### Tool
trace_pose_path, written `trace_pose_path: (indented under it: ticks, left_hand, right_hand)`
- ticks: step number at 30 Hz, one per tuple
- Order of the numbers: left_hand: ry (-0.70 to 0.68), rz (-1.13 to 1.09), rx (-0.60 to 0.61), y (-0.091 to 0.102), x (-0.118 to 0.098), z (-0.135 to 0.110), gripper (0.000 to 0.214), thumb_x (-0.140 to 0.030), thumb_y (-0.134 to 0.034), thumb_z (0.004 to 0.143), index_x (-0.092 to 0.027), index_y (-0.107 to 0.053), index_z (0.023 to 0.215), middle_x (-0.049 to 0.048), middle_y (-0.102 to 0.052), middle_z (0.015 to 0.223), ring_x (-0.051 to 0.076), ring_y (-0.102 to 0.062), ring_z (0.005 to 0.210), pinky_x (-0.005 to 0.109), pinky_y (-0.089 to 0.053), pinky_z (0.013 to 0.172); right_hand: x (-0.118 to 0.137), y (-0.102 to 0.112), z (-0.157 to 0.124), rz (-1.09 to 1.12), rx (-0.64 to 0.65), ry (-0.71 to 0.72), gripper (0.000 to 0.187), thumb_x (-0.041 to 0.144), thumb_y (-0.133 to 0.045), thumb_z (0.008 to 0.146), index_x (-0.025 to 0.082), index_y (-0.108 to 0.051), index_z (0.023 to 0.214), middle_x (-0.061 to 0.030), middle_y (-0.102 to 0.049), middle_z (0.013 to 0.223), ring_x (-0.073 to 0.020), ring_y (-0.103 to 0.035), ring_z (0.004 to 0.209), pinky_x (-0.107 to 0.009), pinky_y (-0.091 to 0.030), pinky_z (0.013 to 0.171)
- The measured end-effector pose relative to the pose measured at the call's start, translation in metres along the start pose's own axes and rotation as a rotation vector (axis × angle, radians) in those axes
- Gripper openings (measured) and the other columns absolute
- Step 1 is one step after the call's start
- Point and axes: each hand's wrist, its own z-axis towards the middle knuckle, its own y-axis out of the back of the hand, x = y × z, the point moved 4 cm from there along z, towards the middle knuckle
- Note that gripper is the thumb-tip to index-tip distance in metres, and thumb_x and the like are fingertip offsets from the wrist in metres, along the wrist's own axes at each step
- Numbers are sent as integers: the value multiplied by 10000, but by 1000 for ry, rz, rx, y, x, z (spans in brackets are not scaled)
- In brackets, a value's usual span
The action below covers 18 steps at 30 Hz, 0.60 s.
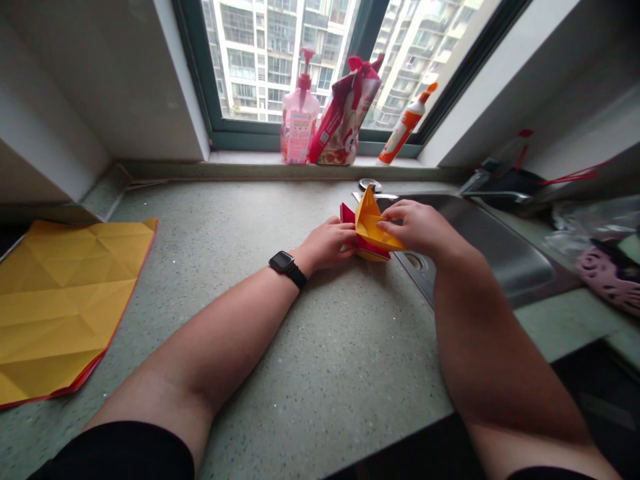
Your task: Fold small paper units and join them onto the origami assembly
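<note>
Yellow and red folded paper (367, 227): one piece, on the far part of the countertop (325, 360), by the left edge of the sink (510, 247). Left hand (327, 245): grasping its left side, apparently to steady it. Right hand (417, 227): pinching its right part, seemingly to control the fold; exact finger contact is too small to tell. Creased yellow paper (70, 300): at left, well apart, perhaps to avoid interfering.

Paper (369, 219): folded, yellow and red (layers partly spread), yellow side peaked upward; located beside sink (505, 250), left edge.
</note>
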Motion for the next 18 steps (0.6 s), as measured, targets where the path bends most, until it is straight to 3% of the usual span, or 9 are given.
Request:
trace_pose_path:
  ticks: [18]
  left_hand:
    - [-3, -70, -2, 3, 7, -2, 228, -141, -724, 990, -275, -816, 1150, 17, -811, 1286, 219, -743, 1152, 437, -558, 1090]
  right_hand:
    - [-4, -17, 15, 142, 19, -15, 161, 401, -768, 887, 283, -872, 920, -76, -791, 1139, -299, -733, 1060, -457, -573, 1045]
